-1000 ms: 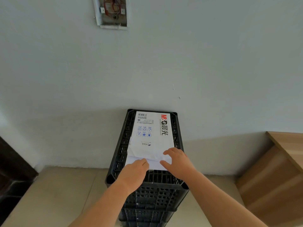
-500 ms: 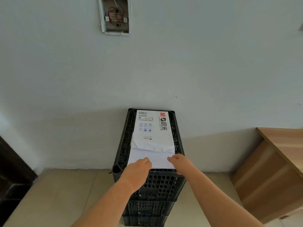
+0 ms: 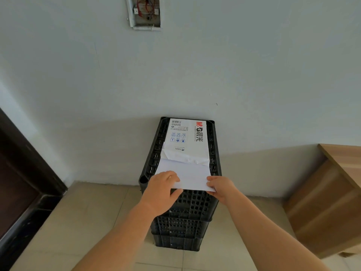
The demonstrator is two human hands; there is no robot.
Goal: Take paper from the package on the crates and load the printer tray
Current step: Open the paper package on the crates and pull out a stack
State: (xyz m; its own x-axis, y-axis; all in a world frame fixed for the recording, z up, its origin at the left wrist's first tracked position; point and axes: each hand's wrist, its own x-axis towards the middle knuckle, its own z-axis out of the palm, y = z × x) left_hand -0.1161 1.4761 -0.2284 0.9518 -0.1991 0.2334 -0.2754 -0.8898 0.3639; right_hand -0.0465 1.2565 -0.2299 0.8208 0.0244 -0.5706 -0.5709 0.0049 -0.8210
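Note:
A white paper package with red and black print lies on top of stacked black plastic crates against the wall. Its near end is torn open. A stack of white sheets sticks out of that end toward me. My left hand grips the sheets' near left corner, fingers on top. My right hand pinches the near right corner. The printer is out of view.
A wooden cabinet stands at the right. A dark door frame runs along the left. An open wall box with wires sits high on the pale wall. Beige floor tiles surround the crates.
The sheets have slid farther out of the torn package toward me. Both hands have drawn back with them and moved to the near corners.

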